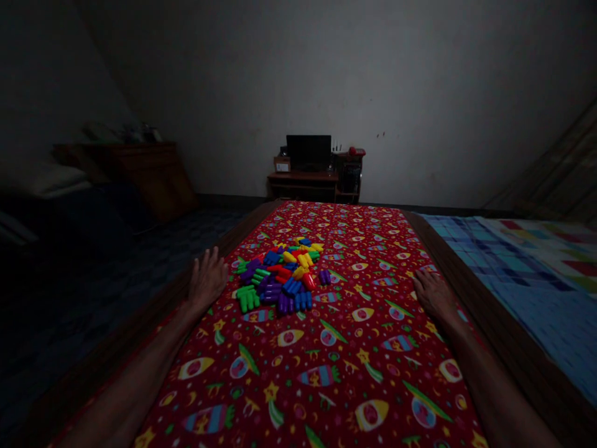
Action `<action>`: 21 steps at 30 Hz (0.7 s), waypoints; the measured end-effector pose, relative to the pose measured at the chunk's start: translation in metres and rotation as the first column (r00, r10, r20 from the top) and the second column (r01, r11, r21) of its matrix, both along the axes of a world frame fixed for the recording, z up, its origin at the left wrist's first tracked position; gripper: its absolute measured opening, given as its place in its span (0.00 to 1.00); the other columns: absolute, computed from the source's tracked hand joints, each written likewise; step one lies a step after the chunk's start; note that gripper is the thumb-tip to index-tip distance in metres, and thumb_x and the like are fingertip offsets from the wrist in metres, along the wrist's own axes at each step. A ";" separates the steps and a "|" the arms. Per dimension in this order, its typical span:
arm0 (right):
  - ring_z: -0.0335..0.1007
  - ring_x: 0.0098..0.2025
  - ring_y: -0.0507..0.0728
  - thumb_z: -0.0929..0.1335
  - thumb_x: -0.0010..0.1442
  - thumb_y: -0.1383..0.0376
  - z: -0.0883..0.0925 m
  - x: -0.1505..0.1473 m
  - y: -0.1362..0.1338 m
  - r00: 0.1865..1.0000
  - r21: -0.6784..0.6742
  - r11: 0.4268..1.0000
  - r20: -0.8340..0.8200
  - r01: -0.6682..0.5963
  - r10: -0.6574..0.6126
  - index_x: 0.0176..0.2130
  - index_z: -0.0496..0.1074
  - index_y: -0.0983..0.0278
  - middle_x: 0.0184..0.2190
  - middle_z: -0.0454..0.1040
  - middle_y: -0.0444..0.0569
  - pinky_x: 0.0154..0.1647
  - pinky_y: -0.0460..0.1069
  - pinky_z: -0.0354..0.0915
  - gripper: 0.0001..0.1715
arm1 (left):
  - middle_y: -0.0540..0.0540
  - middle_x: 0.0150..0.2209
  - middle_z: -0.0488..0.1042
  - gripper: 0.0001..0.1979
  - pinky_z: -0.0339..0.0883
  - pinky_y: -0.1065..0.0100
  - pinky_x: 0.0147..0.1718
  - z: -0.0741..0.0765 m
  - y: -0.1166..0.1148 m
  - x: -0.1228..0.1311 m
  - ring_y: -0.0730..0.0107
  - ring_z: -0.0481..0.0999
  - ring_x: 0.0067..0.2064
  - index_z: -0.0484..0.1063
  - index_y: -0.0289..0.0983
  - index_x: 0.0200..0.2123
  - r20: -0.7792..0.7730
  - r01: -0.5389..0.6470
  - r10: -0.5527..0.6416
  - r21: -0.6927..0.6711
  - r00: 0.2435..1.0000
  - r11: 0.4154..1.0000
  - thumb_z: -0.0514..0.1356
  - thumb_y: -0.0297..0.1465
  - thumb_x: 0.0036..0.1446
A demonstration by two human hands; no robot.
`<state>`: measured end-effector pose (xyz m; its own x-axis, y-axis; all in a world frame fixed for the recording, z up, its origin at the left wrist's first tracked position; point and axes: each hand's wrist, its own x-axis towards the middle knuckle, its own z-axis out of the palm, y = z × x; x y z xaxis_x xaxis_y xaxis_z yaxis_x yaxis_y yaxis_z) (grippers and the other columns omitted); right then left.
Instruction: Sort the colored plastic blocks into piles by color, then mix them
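My left hand [208,278] lies flat on the left edge of the red patterned cloth [326,354], fingers spread and holding nothing. Just to its right is a loose heap of plastic toy blocks [282,277] in green, purple, blue, red and yellow, shaped like short joined tubes. A green block [247,299] is the piece nearest that hand, without touching it. One purple block [324,277] sits slightly apart on the heap's right side. My right hand [433,292] rests palm down on the cloth's right edge, empty, well away from the blocks.
The cloth covers a long surface with brown borders [459,274]. At the wall ahead, a low desk [303,177] carries a dark monitor [308,152]. A wooden cabinet [144,174] stands left. Blue checked bedding [471,249] spreads out at right. The room is dim.
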<state>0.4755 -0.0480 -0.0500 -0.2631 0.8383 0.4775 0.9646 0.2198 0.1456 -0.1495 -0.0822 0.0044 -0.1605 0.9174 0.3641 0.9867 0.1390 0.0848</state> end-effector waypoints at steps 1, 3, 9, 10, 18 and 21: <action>0.65 0.57 0.66 0.55 0.64 0.64 0.000 -0.001 0.000 1.000 0.006 1.000 0.005 -0.012 0.012 0.50 0.73 0.68 0.53 0.73 0.59 0.57 0.61 0.60 0.25 | 0.36 0.70 0.46 0.32 0.41 0.47 0.65 -0.002 0.004 0.003 0.53 0.42 0.70 0.59 0.26 0.63 0.043 0.043 -0.045 0.050 0.998 0.998 0.35 0.37 0.64; 0.65 0.57 0.65 0.56 0.64 0.65 0.001 -0.003 -0.002 1.000 0.023 1.000 0.003 -0.017 0.017 0.49 0.74 0.66 0.52 0.74 0.57 0.58 0.61 0.59 0.23 | 0.38 0.68 0.51 0.32 0.48 0.53 0.64 -0.007 0.012 0.008 0.59 0.49 0.69 0.55 0.30 0.65 0.158 0.136 -0.139 0.031 0.978 0.990 0.32 0.37 0.65; 0.65 0.57 0.65 0.55 0.65 0.64 0.001 -0.006 -0.003 1.000 0.062 0.998 -0.018 0.008 -0.007 0.49 0.73 0.67 0.51 0.75 0.57 0.58 0.60 0.60 0.24 | 0.40 0.65 0.60 0.31 0.48 0.53 0.64 -0.012 0.025 -0.001 0.57 0.56 0.67 0.59 0.32 0.64 0.266 0.183 -0.138 -0.152 0.954 0.971 0.36 0.38 0.63; 0.65 0.57 0.65 0.54 0.65 0.64 0.001 -0.006 -0.003 1.000 0.065 0.998 -0.021 0.005 -0.003 0.50 0.73 0.67 0.51 0.75 0.57 0.58 0.60 0.60 0.25 | 0.39 0.64 0.61 0.32 0.50 0.54 0.64 -0.008 0.029 -0.002 0.57 0.57 0.66 0.58 0.31 0.64 0.279 0.156 -0.109 -0.152 0.954 0.976 0.34 0.38 0.64; 0.65 0.57 0.66 0.55 0.64 0.65 -0.006 0.001 -0.001 0.999 0.074 0.996 0.000 -0.045 0.045 0.50 0.73 0.65 0.52 0.74 0.57 0.56 0.63 0.61 0.24 | 0.43 0.63 0.63 0.33 0.56 0.60 0.61 0.019 0.112 0.019 0.61 0.62 0.64 0.62 0.34 0.62 0.295 0.371 -0.304 -0.207 0.906 0.905 0.32 0.38 0.64; 0.65 0.57 0.65 0.55 0.64 0.63 -0.007 0.005 -0.001 0.999 0.083 0.995 0.015 -0.052 0.051 0.48 0.74 0.65 0.52 0.74 0.56 0.57 0.62 0.62 0.24 | 0.43 0.66 0.58 0.30 0.47 0.55 0.64 0.011 0.130 0.015 0.61 0.56 0.67 0.62 0.35 0.62 0.235 0.406 -0.351 -0.255 0.906 0.877 0.36 0.36 0.63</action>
<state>0.4808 -0.0485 -0.0571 -0.3115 0.7807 0.5417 0.9503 0.2557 0.1778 -0.1349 0.0483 0.0155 0.1845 0.9804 0.0694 0.9408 -0.1966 0.2762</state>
